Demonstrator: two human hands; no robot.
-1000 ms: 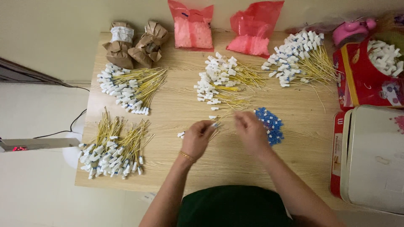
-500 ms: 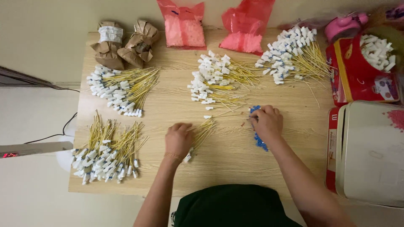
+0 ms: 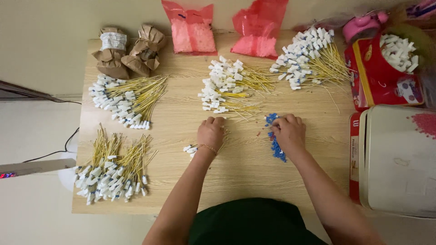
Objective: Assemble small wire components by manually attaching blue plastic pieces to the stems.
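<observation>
**Yellow ties and blue pieces at mid-desk**

Yellow, thin ties with white tags lie in heaps across the wooden desk (image 3: 290, 181). The left hand (image 3: 210, 134) rests palm down, fingers curled, on a small bundle of yellow ties (image 3: 191, 149) whose white ends stick out just left of the wrist; whether the fingers truly pinch the ties cannot be told from above. The right hand (image 3: 289, 134) lies well apart from it, fingers bent over the pile of small blue pieces (image 3: 278, 152), with a few red bits scattered just beside. Whether a piece is already between the fingertips is hidden.

To do this step well, it seems best to keep the bundle pinned flat under the left hand so the ends stay even, and to lift one blue piece only, with the fingertips, rather than rake the pile and scatter it.

Further heaps lie around: one (image 3: 227, 86) just beyond the hands, one (image 3: 309, 54) to the upper right, two (image 3: 127, 100) (image 3: 113, 168) on the left. Two pink bags (image 3: 190, 31) and brown paper bundles (image 3: 127, 54) sit at the far edge; a red box (image 3: 381, 81) and a white container (image 3: 399, 159) stand to the right.
</observation>
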